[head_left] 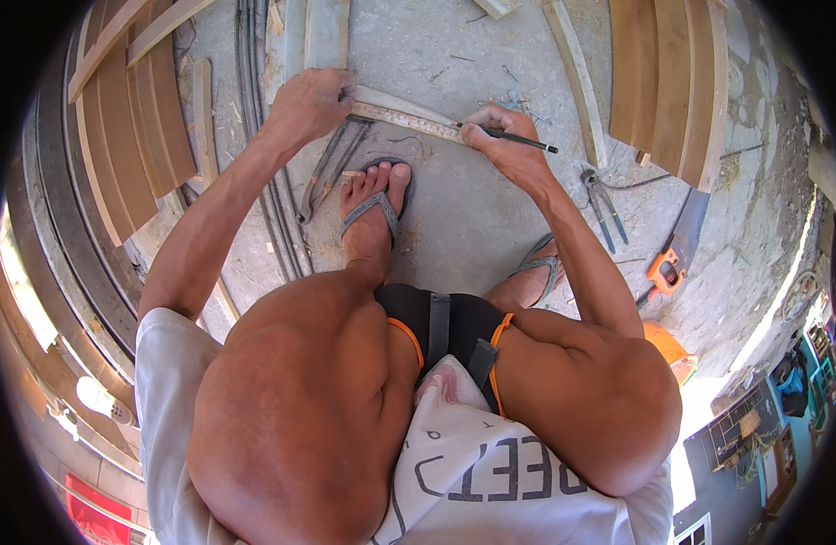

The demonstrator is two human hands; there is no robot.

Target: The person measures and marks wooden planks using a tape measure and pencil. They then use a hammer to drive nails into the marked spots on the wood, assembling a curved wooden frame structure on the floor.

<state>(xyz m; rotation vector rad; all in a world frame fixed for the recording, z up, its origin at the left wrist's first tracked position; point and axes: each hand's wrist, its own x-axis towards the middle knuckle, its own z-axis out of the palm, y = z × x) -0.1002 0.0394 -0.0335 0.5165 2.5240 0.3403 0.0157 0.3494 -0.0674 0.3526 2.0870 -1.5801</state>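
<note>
Above my sandalled foot (372, 204), a worn, pale measuring strip (409, 119) with reddish marks stretches between my hands. It lies along a thin light wooden piece (395, 100). My left hand (311, 104) is closed on the strip's left end, its fingertips partly hidden behind the knuckles. At the other end, my right hand (509, 143) pinches a dark pencil (529, 142), its tip pointing left at the strip's edge. The right fingers also meet the strip's end there. Both forearms reach forward past my bent knees.
Long dark metal rods (271, 182) run along the floor at left, beside a long-handled metal tool (322, 173). Pincers (604, 209) and an orange-handled saw (669, 268) lie at right. Stacked wooden boards (667, 82) flank both sides; a loose strip (577, 82) lies near the right stack.
</note>
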